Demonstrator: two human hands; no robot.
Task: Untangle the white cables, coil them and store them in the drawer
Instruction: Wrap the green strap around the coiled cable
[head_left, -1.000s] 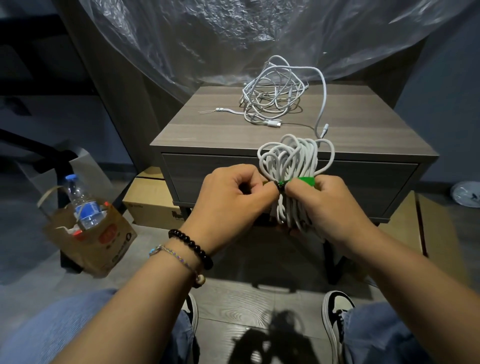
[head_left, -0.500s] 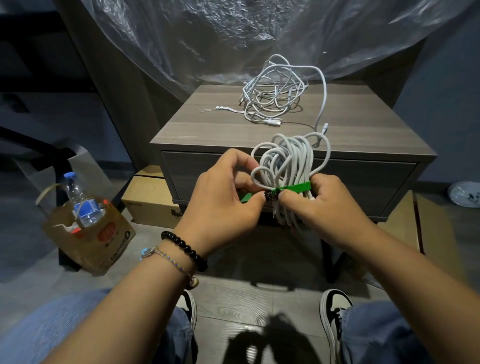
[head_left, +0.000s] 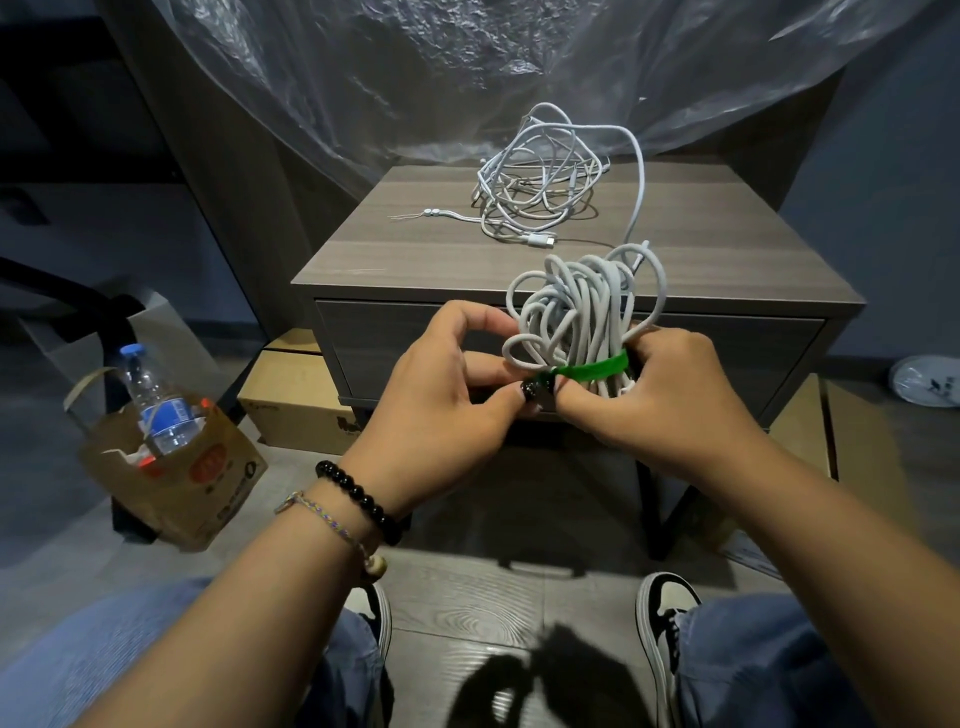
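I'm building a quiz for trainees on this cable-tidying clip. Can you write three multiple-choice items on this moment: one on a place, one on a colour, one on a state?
1. Where does the tangled cable pile lie?
A. on the cabinet top
B. in the paper bag
C. on the floor

2. What colour is the strap round the coiled cable bundle?
A. red
B. green
C. black

3. What state is the drawer in?
A. pulled fully out
B. removed
C. closed

Answers:
1 A, the pile rests on the cabinet top, behind the hands.
2 B, a green band crosses the coils between the left hand and right hand.
3 C, its front sits flush with the cabinet.
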